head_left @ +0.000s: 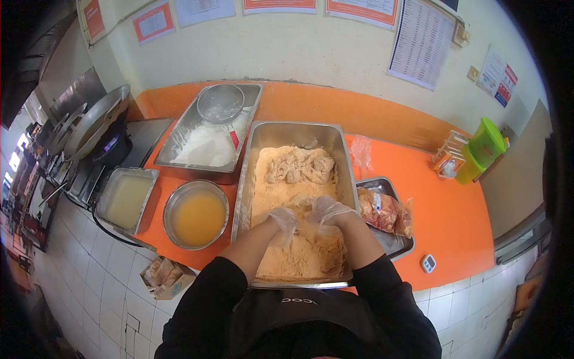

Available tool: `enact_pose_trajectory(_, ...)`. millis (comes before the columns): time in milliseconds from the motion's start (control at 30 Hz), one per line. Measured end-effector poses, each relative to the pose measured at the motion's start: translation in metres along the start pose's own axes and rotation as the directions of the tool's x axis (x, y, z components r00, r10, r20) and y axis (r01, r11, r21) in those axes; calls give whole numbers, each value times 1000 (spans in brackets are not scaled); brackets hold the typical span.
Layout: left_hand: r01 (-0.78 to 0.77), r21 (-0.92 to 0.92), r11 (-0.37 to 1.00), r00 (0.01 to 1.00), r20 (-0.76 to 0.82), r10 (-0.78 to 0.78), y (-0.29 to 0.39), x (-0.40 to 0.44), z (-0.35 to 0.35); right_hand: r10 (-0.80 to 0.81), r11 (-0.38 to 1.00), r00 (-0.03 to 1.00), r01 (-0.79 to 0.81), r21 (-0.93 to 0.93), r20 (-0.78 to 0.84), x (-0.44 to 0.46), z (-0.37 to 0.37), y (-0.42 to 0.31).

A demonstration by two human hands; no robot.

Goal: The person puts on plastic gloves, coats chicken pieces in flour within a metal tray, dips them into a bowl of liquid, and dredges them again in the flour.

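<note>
A deep metal tray (245, 143) holds orange-tinted flour (281, 260), with coated meat pieces (301, 166) lying toward its far end. Both my hands wear clear plastic gloves and are down in the flour near the middle of the tray. My left hand (284, 221) is on the left of a floury piece (302, 209), and my right hand (327, 212) is on its right. The fingers of both hands curl inward around it and are partly hidden by flour and glove.
Left of the tray are a bowl of orange liquid (196, 214), a container of pale liquid (127, 198), and a white flour tray (206, 143) with a sieve (220, 103). Bagged meat (384, 210), a timer (429, 263) and green containers (485, 143) stand right.
</note>
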State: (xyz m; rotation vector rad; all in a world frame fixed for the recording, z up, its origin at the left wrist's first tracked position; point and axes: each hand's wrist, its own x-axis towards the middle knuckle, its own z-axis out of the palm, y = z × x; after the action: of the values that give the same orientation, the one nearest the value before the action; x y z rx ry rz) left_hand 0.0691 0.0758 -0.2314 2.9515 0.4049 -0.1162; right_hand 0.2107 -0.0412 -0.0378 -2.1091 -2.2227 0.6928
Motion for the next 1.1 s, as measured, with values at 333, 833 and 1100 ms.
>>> enact_pose_trajectory(333,149,-127,981,972,203,-121,20,-26,-72,64,986,991,-45,-160,119,5,20,-31)
enact_pose_trajectory(833,506,-84,859,826,-241,-510,24,-47,-124,52,945,996,-25,-327,75,1,3,-13)
enact_pose_trajectory(1100,592,-288,753,747,-155,-647,35,-46,-129,40,959,826,-190,-211,-562,53,-65,2)
